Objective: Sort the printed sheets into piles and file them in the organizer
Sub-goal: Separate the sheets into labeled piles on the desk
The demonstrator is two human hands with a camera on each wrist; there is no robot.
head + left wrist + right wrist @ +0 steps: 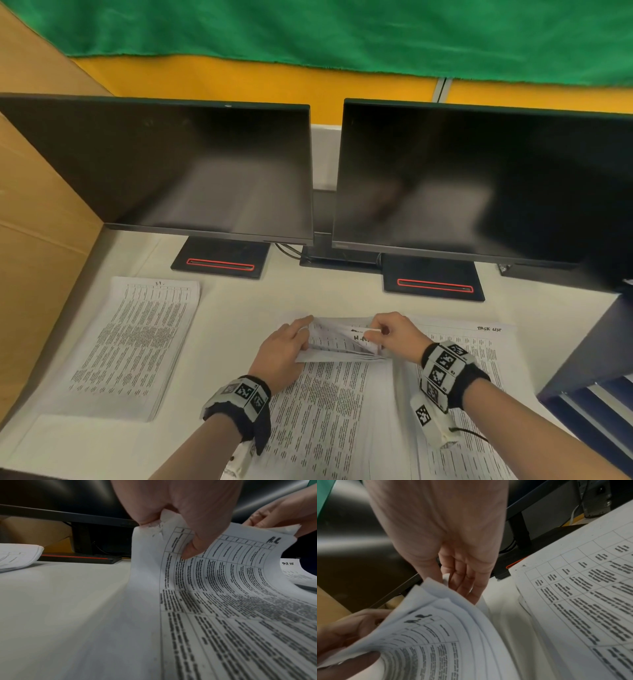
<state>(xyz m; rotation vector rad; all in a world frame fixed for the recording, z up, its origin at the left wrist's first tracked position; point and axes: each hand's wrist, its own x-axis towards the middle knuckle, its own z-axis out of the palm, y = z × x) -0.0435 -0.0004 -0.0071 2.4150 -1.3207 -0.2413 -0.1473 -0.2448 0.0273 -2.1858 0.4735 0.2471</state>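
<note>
A stack of printed table sheets (329,407) lies in front of me on the white desk (236,308). Its far edge is bent up, and the top sheet (223,568) is marked "H.R." by hand. My left hand (303,334) pinches the raised left corner between thumb and fingers (188,551). My right hand (375,334) pinches the raised right corner, where several sheet edges (453,615) fan apart. A second pile (137,346) lies flat at the left. A third pile (479,349), headed "TASK LIST", lies at the right, partly under my right wrist.
Two dark monitors (178,164) (479,185) stand behind the papers, their black bases (221,258) on the desk. A dark blue organizer with shelves (589,370) sits at the right edge. A cardboard wall (37,212) closes the left side.
</note>
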